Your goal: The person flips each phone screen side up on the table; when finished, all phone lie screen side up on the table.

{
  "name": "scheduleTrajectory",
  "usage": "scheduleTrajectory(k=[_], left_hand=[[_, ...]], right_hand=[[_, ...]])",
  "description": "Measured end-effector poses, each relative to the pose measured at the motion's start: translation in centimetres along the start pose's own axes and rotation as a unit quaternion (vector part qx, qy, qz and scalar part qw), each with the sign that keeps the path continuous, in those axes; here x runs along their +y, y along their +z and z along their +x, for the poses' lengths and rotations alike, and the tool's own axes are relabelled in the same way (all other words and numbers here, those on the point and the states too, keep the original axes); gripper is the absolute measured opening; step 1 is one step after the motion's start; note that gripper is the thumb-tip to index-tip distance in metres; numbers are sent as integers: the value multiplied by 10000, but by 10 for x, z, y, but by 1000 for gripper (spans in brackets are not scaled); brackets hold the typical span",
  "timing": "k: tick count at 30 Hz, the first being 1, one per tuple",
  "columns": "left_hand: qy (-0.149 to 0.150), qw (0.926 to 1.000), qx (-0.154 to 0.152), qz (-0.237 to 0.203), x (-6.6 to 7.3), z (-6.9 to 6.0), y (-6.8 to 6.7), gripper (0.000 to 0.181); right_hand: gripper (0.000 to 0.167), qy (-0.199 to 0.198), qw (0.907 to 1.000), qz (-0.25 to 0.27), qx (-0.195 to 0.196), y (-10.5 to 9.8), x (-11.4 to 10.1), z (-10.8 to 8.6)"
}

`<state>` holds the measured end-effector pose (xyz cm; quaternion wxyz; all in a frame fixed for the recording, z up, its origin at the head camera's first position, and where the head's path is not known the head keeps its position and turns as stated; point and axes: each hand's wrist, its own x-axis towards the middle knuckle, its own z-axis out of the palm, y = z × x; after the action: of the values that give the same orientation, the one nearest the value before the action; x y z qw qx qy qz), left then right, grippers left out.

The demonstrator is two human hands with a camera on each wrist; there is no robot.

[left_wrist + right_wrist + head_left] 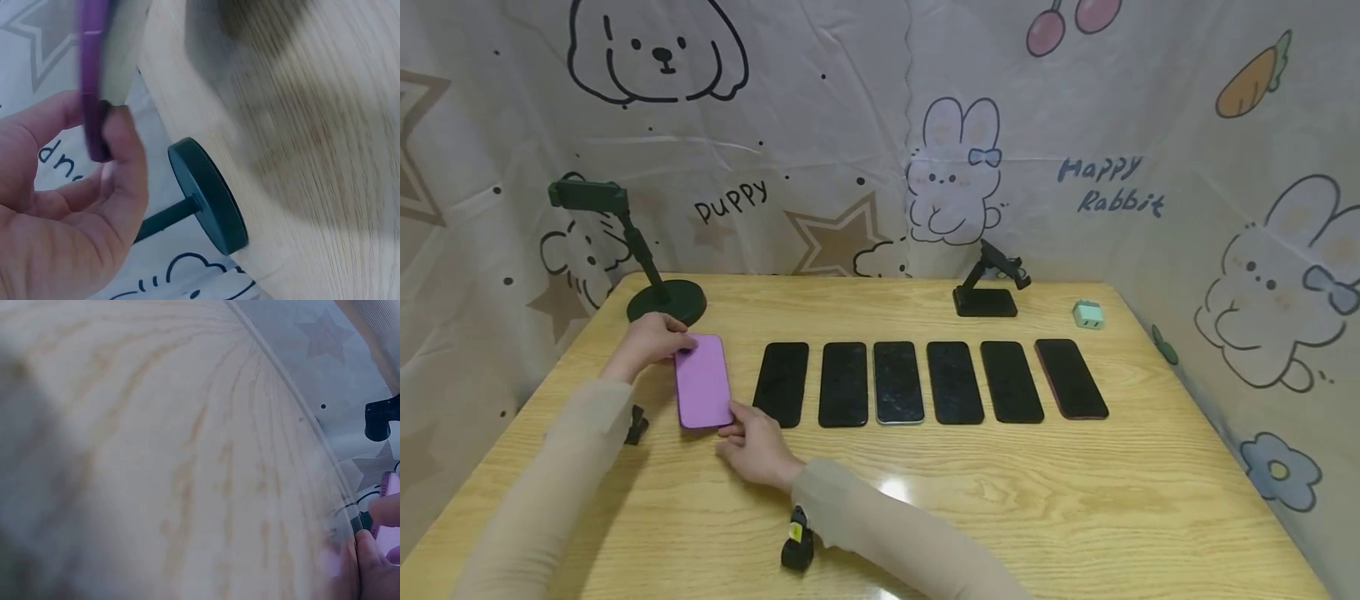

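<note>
A purple smartphone, its plain coloured side facing up, is held between both hands at the left of the table. My left hand pinches its upper left corner between thumb and fingers. At the lower right corner, my right hand grips the edge. The left wrist view shows the phone's thin purple edge raised off the tabletop. Only a pink-purple part of the phone and a few fingers appear in the right wrist view. A black-screened phone lies just right of the held one.
Several more dark phones continue the row rightward. A green phone stand rises behind the left hand. Farther back are a black stand and a mint charger-like cube. Printed cloth hangs behind the wooden table.
</note>
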<state>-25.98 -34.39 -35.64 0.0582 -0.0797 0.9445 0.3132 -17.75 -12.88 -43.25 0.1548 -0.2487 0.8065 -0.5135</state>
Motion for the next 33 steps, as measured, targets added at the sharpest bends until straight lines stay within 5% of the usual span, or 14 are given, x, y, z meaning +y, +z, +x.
scheduleTrajectory(k=[9, 17, 24, 29, 31, 33], left_hand=[[391, 9969, 680, -102, 10, -2, 9, 36], [490, 9890, 1331, -413, 14, -3, 20, 29], [664, 9811, 1770, -404, 17, -4, 30, 24], [535, 9857, 1417, -739, 15, -5, 33, 32], [454, 9844, 936, -1418, 14, -6, 32, 36], [395, 9738, 337, -2215, 12, -5, 30, 35]], right_hand=[[58, 60, 9991, 376, 190, 3, 1, 0], [55, -212, 9969, 41, 763, 6, 0, 2], [56, 54, 9955, 94, 936, 7, -7, 2], [57, 208, 9950, 44, 971, 8, -9, 2], [57, 226, 9946, 21, 1009, 9, -8, 2], [56, 209, 9941, 32, 1063, 9, -8, 3]])
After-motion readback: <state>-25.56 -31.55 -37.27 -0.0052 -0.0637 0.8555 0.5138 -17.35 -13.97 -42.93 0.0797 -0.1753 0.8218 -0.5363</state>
